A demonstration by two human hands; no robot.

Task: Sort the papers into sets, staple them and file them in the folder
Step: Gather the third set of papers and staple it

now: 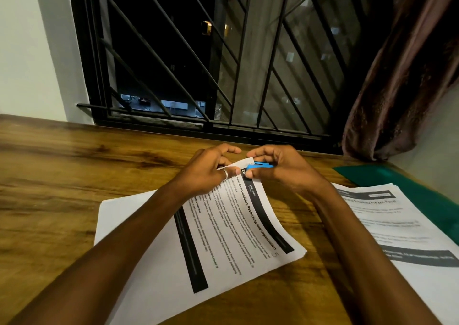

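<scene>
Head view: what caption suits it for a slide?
Left hand pinches the corner of white printed sheets while the right hand grips a small blue stapler there, over a wooden table.

Wooden table (62,170) below barred night window (198,63)

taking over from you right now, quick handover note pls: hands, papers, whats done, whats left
Left hand: pinches the far corner of the middle set, lifted off the table.
Right hand: grips the blue stapler at that same corner.
Second stack: on the right, lying partly on the green folder.
Done: papers are split into two piles.
Cannot tell: whether a staple is in yet.
Left: staple the middle set, check the second stack, file both in the folder.
</scene>
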